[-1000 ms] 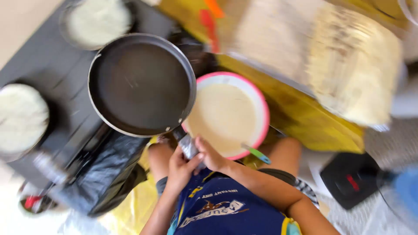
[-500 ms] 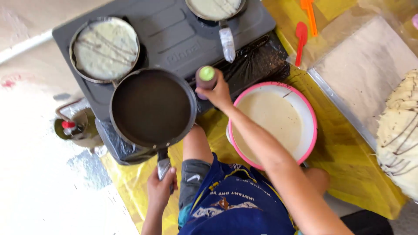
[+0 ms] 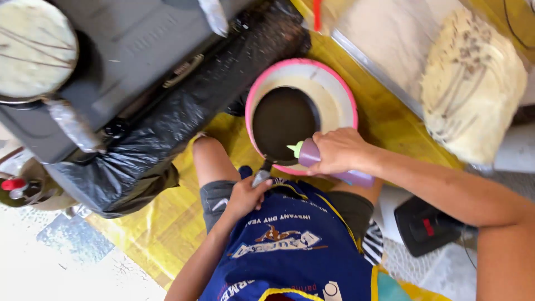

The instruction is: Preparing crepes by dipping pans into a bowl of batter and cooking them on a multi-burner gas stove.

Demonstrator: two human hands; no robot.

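Note:
My left hand (image 3: 246, 196) grips the handle of a dark frying pan (image 3: 283, 124). The pan sits tilted inside a pink-rimmed bowl of pale batter (image 3: 334, 100) in front of my knees. My right hand (image 3: 337, 150) holds a purple squeeze bottle with a green nozzle (image 3: 305, 153) at the near rim of the bowl, its nozzle pointing toward the pan.
A grey stove (image 3: 139, 50) wrapped below in black plastic lies to the left, carrying a pan with a pale crepe (image 3: 33, 47). A stack of thin crepes (image 3: 473, 83) rests on a sheet at the right. Yellow plastic (image 3: 161, 234) covers the floor; a black device (image 3: 426, 226) lies at the right.
The pan has moved off the stove edge and down into the batter bowl. My right hand brought the bottle from beside the stove to the bowl's near rim.

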